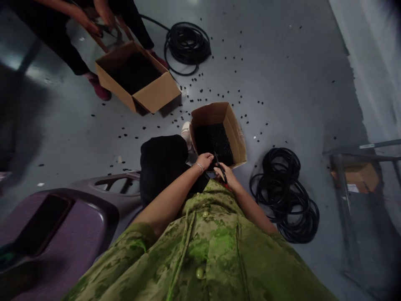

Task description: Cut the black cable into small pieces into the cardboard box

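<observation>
My right hand (pixel 226 173) is closed around dark scissors (pixel 222 169) whose blades point up and to the left. Beside it, my left hand (pixel 205 160) is pinched, wearing a bracelet at the wrist; what its fingertips hold is too small to make out. Both hands are over the near edge of an open cardboard box (pixel 237 136). Many small black pieces (pixel 216 140) lie inside that box.
Coiled black tubing (pixel 282 188) lies right of the box, another coil (pixel 188 44) farther ahead. A person's hands (pixel 105 16) work over a second box (pixel 156 94). Black bits dot the floor. A purple stool (pixel 81 225) holding a phone (pixel 44 223) stands left; a metal frame (pixel 344 200) stands right.
</observation>
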Tool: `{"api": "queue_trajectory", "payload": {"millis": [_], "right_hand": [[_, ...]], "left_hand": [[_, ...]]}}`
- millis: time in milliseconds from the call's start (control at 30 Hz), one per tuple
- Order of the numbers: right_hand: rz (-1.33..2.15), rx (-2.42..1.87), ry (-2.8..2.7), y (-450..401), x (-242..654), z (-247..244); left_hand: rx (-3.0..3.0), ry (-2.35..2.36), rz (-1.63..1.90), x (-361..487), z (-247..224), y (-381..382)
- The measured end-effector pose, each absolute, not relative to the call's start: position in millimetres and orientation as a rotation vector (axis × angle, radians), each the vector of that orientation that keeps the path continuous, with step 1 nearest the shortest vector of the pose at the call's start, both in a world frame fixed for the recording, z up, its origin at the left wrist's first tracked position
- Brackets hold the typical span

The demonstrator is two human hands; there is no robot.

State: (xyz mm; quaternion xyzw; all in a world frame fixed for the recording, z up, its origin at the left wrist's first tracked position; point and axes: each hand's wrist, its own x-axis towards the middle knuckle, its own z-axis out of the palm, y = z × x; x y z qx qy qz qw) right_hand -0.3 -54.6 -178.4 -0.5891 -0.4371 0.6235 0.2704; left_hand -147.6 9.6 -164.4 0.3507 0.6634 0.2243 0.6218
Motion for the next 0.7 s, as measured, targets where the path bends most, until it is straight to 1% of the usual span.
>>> {"api": "queue_trajectory", "payload": {"millis": [133,367,700], "right_hand": [[1.689,-1.589,-1.158,-55.3,-1.6,-176.7],[1.861,-1.527,-1.042,-53.1,5.4,-169.0],[1.796,-1.532,-1.106,-50.0,3.0,-162.0]], "left_hand": [[0.815,1.537,0.500,-146.6,-159.1,9.9],[0.825,1.568,0.451,-143.9,-145.5,8.5],[0.761,1.556,0.455,-142.2,-143.7,7.0]]}}
